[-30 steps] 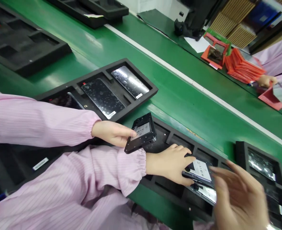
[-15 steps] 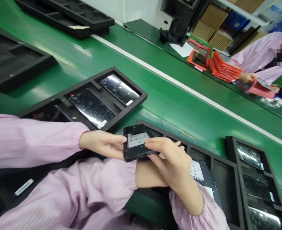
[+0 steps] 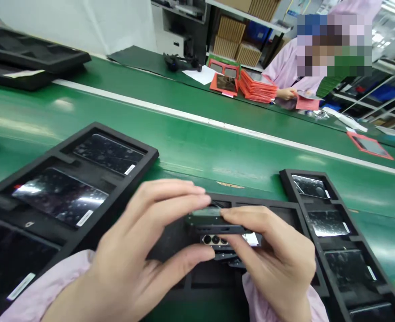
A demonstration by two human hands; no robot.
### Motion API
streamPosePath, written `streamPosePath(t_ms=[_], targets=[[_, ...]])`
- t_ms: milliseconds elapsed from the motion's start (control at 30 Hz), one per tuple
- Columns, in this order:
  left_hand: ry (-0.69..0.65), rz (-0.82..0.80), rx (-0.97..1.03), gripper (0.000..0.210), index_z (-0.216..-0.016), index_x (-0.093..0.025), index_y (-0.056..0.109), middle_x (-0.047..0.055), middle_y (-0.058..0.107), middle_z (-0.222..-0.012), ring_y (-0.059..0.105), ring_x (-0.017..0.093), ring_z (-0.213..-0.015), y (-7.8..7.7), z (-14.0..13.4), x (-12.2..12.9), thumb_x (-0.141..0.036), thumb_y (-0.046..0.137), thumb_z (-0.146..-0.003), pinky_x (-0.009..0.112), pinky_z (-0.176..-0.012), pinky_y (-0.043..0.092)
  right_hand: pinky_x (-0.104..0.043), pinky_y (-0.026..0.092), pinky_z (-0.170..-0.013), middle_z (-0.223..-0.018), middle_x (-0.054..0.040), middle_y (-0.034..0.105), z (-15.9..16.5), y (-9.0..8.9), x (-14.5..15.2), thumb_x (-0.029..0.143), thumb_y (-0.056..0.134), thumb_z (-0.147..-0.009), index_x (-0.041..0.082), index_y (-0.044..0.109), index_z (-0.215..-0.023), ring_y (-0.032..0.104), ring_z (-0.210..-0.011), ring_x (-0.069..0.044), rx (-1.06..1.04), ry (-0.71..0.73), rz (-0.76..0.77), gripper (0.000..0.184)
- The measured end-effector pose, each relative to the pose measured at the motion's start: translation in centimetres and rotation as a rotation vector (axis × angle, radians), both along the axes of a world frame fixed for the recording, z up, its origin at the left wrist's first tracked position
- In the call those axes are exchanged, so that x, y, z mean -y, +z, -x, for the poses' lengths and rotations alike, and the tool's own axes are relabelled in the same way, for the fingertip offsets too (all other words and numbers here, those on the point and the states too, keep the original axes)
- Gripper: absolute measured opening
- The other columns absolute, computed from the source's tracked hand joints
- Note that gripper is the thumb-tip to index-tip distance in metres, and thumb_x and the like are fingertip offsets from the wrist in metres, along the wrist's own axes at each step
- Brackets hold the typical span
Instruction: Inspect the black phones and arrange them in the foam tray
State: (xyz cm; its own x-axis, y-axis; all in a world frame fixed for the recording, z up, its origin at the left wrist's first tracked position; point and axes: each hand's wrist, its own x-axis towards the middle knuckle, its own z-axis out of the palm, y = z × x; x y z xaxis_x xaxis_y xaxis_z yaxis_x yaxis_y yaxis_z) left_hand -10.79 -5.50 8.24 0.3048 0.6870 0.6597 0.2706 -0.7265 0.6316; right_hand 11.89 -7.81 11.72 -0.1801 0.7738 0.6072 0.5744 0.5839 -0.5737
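A dark, half-assembled phone [image 3: 204, 220] is held nearly edge-on in the middle of the head view, its port edge towards me. My right hand [image 3: 278, 246] pinches it at the right end, thumb below and fingers on top. My left hand [image 3: 143, 241] is open around the phone's left end, fingertips near the top and thumb lower down. Whether those fingertips touch it is unclear. Below the phone, a black foam tray [image 3: 204, 279] holds other phone parts, one showing a row of round camera rings [image 3: 214, 239]. My right hand partly hides them.
At left, another foam tray [image 3: 152, 154] carries phone screens [image 3: 108, 152]. A narrower tray [image 3: 286, 179] of screens lies at right. Beyond the white line on the green bench [image 3: 190, 147] stand stacked red sleeves [image 3: 257, 87], beside a co-worker's hand [image 3: 286, 93] and red piece.
The view has swung right and down. A third arm, seen earlier among the arms around the phone, is gone. The phone has turned from showing its labelled face to edge-on.
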Motion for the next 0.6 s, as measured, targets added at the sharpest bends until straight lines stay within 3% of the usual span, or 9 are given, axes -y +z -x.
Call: streamPosePath(t_ms=[100,200,367,467,600], targets=[[-0.011,-0.035,0.009,0.006,-0.117,-0.023,0.075,-0.001,0.079,-0.109,0.078,0.013,-0.108,0.8,-1.0,-0.6,-0.023,0.071,-0.112,0.02,-0.098,0.066,-0.025,0.077,-0.086,-0.102,-0.0018,0.09,-0.2,0.3,0.2,0.009,0.08,-0.105,0.023,0.08,-0.112,0.09,-0.09,-0.02,0.027,0.074,-0.003,0.016],[-0.062,-0.013,0.024,0.005,-0.114,-0.021,0.074,0.0,0.079,-0.103,0.079,0.014,-0.099,0.7,-1.3,-0.1,-0.019,0.07,-0.112,0.024,-0.085,0.07,-0.026,0.077,-0.086,-0.107,-0.0035,0.091,-0.2,0.3,0.4,0.01,0.079,-0.107,0.023,0.078,-0.115,0.09,-0.091,-0.021,0.04,0.107,0.016,0.015],[-0.073,-0.057,0.03,0.008,-0.115,-0.022,0.078,0.0,0.081,-0.104,0.079,0.016,-0.101,0.4,-0.6,0.4,-0.019,0.071,-0.112,0.027,-0.085,0.072,-0.027,0.078,-0.087,-0.112,-0.0062,0.09,-0.3,0.2,0.9,0.009,0.077,-0.108,0.023,0.077,-0.12,0.09,-0.092,-0.021,0.022,0.119,-0.021,0.019],[-0.016,-0.054,-0.027,0.011,-0.117,-0.034,0.08,-0.006,0.084,-0.102,0.082,0.016,-0.097,0.3,-0.3,0.5,-0.038,0.069,-0.116,0.03,-0.08,0.075,-0.025,0.078,-0.087,-0.115,-0.0056,0.091,-0.4,0.3,1.1,0.008,0.079,-0.106,0.023,0.078,-0.12,0.091,-0.092,-0.021,0.049,0.121,-0.023,0.02],[-0.008,-0.022,-0.041,0.039,-0.152,-0.057,0.067,-0.014,0.086,-0.104,0.084,0.019,-0.09,0.1,-0.3,0.7,-0.048,0.069,-0.115,0.039,-0.074,0.077,-0.029,0.079,-0.089,-0.115,-0.0052,0.091,-0.5,0.6,1.1,0.008,0.079,-0.105,0.025,0.078,-0.123,0.091,-0.091,-0.022,0.062,0.148,0.009,0.024]])
